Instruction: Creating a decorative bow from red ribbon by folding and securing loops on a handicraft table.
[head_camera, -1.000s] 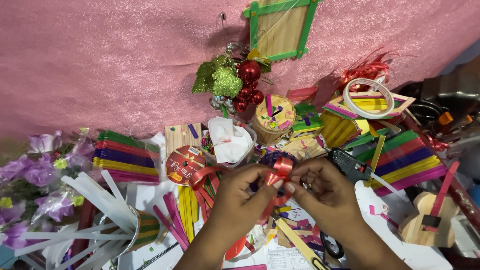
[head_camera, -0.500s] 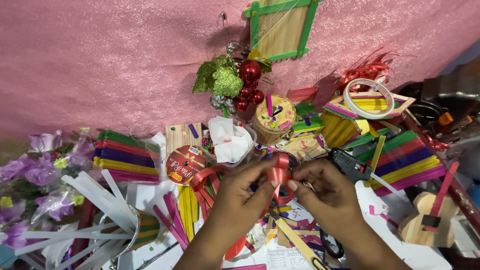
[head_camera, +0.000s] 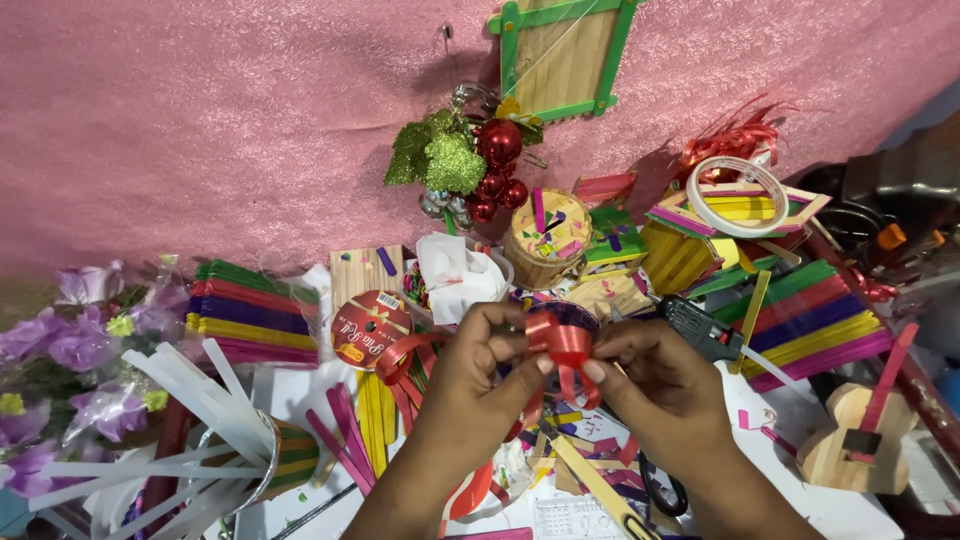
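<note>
Your left hand (head_camera: 478, 372) and right hand (head_camera: 662, 385) both pinch the red ribbon (head_camera: 562, 340). Its spool (head_camera: 370, 328) lies just left.

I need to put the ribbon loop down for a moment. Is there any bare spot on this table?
Hardly. The one bare patch is the white tabletop between the right hand and the small wooden guitar. Around the left hand it is crowded: ribbon spool, coloured sticks, white strips.

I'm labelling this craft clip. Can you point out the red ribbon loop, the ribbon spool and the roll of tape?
red ribbon loop (head_camera: 562, 340), head view, on the looped band between both hands.
ribbon spool (head_camera: 371, 327), head view, on its round face.
roll of tape (head_camera: 737, 196), head view, on its white rim.
</note>
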